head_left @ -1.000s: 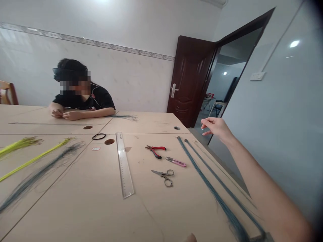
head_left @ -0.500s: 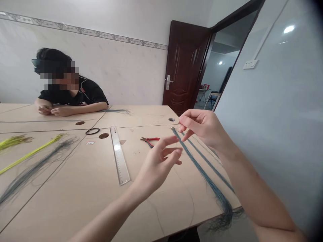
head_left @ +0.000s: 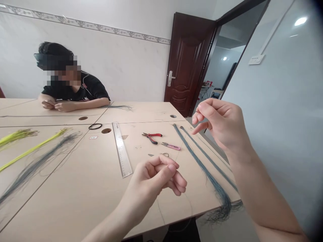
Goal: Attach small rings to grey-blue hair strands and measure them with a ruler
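My left hand [head_left: 156, 179] is closed in a pinch above the table, thumb against index finger, on a thin thread [head_left: 191, 205]. Part of this thread hangs in a loose loop below the hand. Higher up on the right, my right hand [head_left: 219, 126] also pinches the thread, which runs faintly between both hands; its end is hidden by the fingers. Just past my left hand lie pink-handled thread snips [head_left: 171, 146] and red-and-black pliers [head_left: 152, 137]. Two blue-grey cord bundles [head_left: 195, 156] stretch along the table under my right hand.
A clear ruler [head_left: 121, 151] lies left of the pliers, near a black ring [head_left: 95, 126]. Yellow cords [head_left: 37, 147] and a frayed grey bundle [head_left: 40, 164] spread across the left. Another person [head_left: 75, 87] sits opposite, forearms on the table [head_left: 83, 201]. A door [head_left: 188, 64] stands behind.
My hands have moved apart: the left lower and toward me, the right outward and up, with thread between them. The snips have come into view. The view has shifted slightly.
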{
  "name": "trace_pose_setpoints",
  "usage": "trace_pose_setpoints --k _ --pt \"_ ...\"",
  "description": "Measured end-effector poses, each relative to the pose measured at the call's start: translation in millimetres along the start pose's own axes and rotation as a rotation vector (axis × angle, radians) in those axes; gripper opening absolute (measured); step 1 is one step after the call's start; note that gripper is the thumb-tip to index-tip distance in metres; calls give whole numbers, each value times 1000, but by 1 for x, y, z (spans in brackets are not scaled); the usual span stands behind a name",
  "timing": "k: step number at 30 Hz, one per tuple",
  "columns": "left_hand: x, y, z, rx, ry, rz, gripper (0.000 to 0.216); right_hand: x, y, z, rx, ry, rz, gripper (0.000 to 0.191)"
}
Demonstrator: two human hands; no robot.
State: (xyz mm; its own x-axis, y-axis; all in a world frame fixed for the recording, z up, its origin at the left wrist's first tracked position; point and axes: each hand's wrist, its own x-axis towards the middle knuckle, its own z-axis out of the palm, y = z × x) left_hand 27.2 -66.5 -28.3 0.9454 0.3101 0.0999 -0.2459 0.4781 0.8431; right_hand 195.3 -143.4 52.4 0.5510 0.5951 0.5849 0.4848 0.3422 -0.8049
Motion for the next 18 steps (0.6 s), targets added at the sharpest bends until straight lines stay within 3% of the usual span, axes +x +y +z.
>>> trace_pose_setpoints --k 10,15,18 --pt "-6 -3 3 41 -39 40 17 1 7 -12 -121 -9 -31 21" --pt "-15 -52 8 316 -61 -104 24 36 50 -32 -498 -9 61 23" --pt "-24 -91 11 597 -216 -150 25 65 93 -44 -746 -23 165 23"
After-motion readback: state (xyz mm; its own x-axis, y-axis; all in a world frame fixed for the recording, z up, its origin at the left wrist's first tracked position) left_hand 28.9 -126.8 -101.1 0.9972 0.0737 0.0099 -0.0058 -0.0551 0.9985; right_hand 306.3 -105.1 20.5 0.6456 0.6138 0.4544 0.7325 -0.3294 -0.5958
